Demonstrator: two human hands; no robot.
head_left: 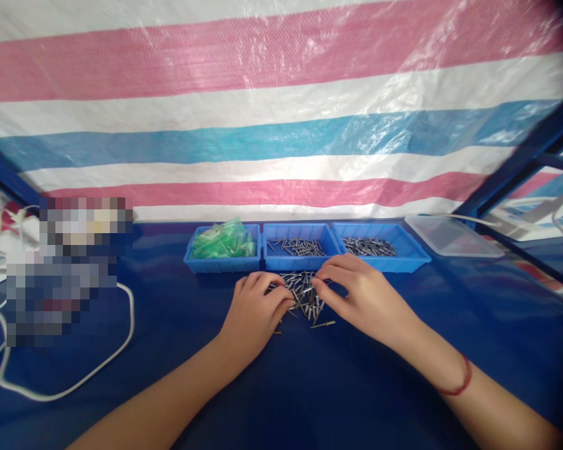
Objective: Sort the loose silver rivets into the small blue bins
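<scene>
A loose pile of metal blind rivets (304, 294) lies on the blue table between my hands. My left hand (258, 306) rests at the pile's left side, its curled fingers apart and touching rivets. From the right, my right hand (356, 287) reaches over the pile; thumb and fingers are bent with a gap between them. No rivet shows clearly gripped in either hand, though the fingers hide part of the pile. One rivet (323, 324) lies apart at the front. Just behind stand a blue bin (295, 265) of rivets and another blue bin (410, 250) with similar rivets.
To the left, a third blue bin (225, 265) holds green plastic packets (225, 239). A clear plastic lid (453, 236) lies at the back right. A white cable (132, 312) loops across the table's left side. Striped sheeting (281, 144) hangs behind, between blue frame posts.
</scene>
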